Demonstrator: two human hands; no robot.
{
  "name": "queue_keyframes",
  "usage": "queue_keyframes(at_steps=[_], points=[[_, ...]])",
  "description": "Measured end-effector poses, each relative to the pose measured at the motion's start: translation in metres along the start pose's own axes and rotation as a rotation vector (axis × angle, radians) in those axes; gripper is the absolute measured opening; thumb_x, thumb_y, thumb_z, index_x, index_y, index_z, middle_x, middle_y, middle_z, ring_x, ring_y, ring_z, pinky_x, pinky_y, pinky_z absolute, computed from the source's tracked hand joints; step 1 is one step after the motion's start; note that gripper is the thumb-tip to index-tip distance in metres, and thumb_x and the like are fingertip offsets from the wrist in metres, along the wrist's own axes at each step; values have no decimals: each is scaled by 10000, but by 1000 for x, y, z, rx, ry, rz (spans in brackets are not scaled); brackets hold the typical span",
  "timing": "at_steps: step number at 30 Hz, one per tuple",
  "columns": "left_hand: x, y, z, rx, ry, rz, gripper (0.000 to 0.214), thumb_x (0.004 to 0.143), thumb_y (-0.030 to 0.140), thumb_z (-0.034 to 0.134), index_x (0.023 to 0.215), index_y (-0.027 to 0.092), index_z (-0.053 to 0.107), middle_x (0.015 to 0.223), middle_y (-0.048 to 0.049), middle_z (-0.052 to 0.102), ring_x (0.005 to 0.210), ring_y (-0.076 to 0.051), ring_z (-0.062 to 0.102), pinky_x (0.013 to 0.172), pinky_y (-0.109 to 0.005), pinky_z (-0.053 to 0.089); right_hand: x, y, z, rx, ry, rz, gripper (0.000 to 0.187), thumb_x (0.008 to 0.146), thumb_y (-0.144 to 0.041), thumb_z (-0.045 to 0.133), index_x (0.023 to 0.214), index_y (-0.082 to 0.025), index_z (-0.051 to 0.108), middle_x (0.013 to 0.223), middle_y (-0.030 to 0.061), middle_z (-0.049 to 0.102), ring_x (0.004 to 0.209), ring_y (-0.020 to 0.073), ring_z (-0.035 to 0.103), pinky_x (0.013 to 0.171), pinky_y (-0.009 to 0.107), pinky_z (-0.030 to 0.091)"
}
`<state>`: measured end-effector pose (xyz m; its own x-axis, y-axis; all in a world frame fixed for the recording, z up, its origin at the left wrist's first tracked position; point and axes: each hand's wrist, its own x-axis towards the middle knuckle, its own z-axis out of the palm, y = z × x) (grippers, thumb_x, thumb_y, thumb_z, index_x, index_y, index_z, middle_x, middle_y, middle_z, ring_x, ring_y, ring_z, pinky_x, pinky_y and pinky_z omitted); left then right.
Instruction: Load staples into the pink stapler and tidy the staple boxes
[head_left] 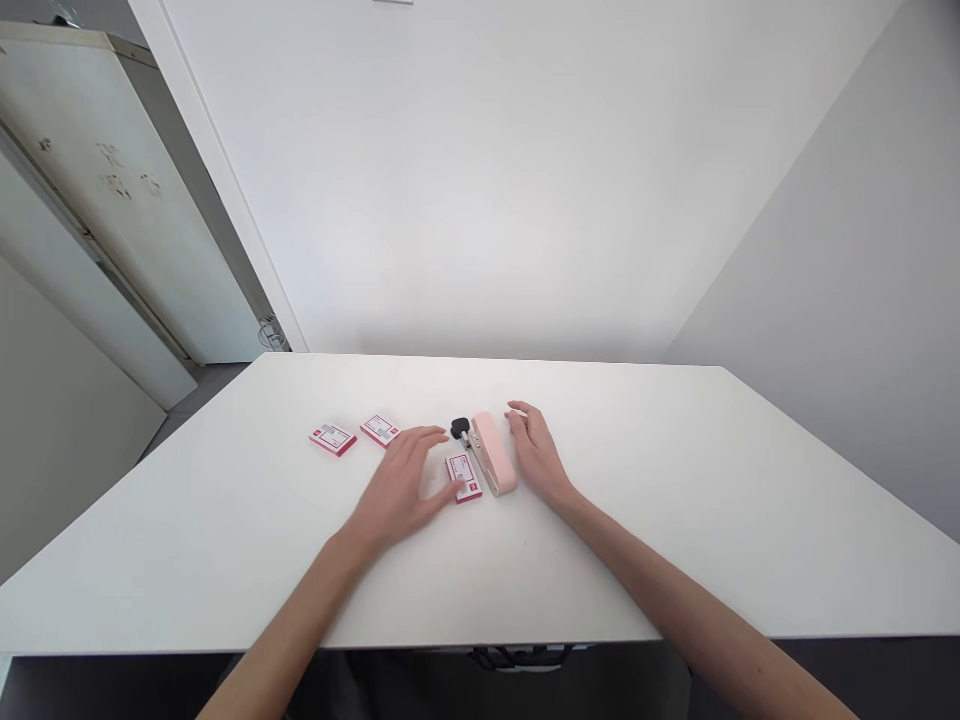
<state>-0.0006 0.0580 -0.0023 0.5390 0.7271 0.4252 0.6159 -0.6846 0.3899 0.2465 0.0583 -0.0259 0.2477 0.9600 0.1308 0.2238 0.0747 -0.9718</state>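
Observation:
My left hand [405,484] hovers or rests over the table with fingers apart, its thumb tip at the edge of a small red-and-white box [462,470]. A pink stapler [493,452] lies just right of that box. Beside the stapler's far end sits a small black-headed object [460,428], perhaps a key, with a metal part. My right hand [535,446] is close to the stapler's right side, fingers loosely curved and holding nothing that I can see. A second red-and-white box [379,429] is partly covered by my left hand, and a third box [333,438] lies farther left.
The white table [645,560] reaches back to a white wall [525,180]. Past the table's left edge stands a pale cabinet [127,190] with worn marks. A grey wall [862,280] rises on the right.

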Motion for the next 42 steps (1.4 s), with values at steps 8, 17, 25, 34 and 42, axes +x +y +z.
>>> queue_keyframes(at_steps=[8, 17, 25, 34, 42], points=[[1, 10, 7, -71, -113, -111, 647, 909, 577, 712, 1429, 240, 529, 1398, -130, 657, 1342, -345, 589, 1117, -553, 495, 0, -2, -2, -8, -8, -1, 535, 1042, -589, 422, 1429, -245, 555, 1548, 117, 539, 1382, 262, 553, 1157, 454, 472], [-39, -8, -26, -107, 99, -322, 691, 883, 623, 725, 1426, 263, 494, 1404, -113, 657, 1255, -306, 646, 1080, -497, 509, -3, -3, -5, -21, -19, -1, 527, 1029, -569, 438, 1429, -255, 578, 1500, 107, 586, 1332, 260, 577, 1135, 443, 479], [-81, -41, -75, 53, 314, -683, 884, 799, 743, 723, 1493, 272, 444, 1476, -115, 625, 1259, -352, 635, 1038, -521, 527, -4, -1, -4, -35, -56, -8, 529, 1042, -555, 414, 1446, -248, 564, 1543, 106, 559, 1372, 266, 554, 1147, 451, 464], [-70, -52, -76, 51, 319, -915, 947, 773, 723, 724, 1504, 218, 396, 1479, -153, 629, 1481, -423, 445, 1110, -585, 481, -4, 0, -5, -58, -81, 2, 513, 1050, -541, 407, 1436, -236, 552, 1521, 120, 571, 1378, 269, 553, 1143, 456, 455], [-69, -65, -67, 218, 269, -847, 952, 837, 696, 620, 1553, 119, 372, 1561, -215, 541, 1522, -453, 379, 1223, -633, 351, -4, -4, -3, -93, -102, 28, 503, 1065, -527, 385, 1443, -228, 528, 1550, 122, 545, 1396, 268, 540, 1145, 445, 454]])
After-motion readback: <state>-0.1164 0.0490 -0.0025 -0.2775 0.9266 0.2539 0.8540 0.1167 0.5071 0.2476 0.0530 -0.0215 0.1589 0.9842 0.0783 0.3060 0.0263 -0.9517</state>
